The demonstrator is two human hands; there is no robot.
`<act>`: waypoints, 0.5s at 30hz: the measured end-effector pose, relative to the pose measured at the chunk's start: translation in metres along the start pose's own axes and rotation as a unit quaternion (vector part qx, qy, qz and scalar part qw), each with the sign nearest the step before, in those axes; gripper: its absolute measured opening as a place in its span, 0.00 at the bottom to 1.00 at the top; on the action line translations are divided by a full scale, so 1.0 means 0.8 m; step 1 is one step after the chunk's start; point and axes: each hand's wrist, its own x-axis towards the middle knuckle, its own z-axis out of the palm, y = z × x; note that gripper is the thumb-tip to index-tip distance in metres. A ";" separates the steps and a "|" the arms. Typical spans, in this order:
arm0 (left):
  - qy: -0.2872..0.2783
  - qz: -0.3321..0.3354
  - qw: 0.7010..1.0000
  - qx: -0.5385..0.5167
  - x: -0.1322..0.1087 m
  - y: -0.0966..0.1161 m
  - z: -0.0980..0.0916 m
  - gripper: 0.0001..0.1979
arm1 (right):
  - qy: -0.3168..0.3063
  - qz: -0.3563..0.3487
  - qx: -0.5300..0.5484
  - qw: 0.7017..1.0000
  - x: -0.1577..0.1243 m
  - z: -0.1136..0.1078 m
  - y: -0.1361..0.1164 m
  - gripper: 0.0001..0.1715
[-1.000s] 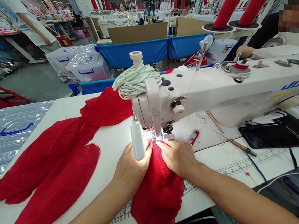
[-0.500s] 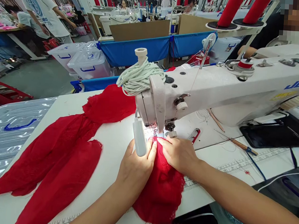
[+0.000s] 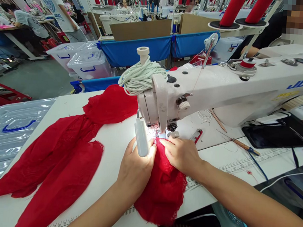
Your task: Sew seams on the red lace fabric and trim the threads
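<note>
A piece of red lace fabric (image 3: 164,188) lies under both my hands at the needle of a white sewing machine (image 3: 220,87). My left hand (image 3: 136,166) rests flat on its left edge, fingers stretched toward the presser foot, partly behind the machine's small white lamp (image 3: 141,137). My right hand (image 3: 181,153) presses on the fabric just right of the needle, fingers together and lying flat. A longer run of red lace (image 3: 60,159) trails off to the left across the white table (image 3: 112,149).
A coil of white cord (image 3: 141,76) sits on the machine head. Red-handled snips (image 3: 196,134), a wooden-handled tool (image 3: 240,144) and a black tablet (image 3: 271,135) lie to the right. A clear plastic bin lid (image 3: 7,131) is at left. Other workers stand behind.
Both hands have slid slightly forward toward the needle with the fabric. The view has shifted a little; people in the background have moved.
</note>
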 end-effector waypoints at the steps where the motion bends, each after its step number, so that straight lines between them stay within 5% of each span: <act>1: 0.002 -0.006 1.000 0.010 0.002 -0.002 0.000 0.13 | 0.006 -0.008 0.004 1.000 -0.001 0.000 0.000 0.16; 7: -0.043 -0.084 0.994 0.063 0.024 -0.015 -0.001 0.07 | 0.028 -0.091 0.031 0.995 -0.003 -0.005 -0.002 0.13; 15: -0.085 -0.173 0.980 -0.048 0.023 -0.005 -0.010 0.09 | 0.022 -0.165 0.035 0.985 -0.004 -0.005 -0.001 0.12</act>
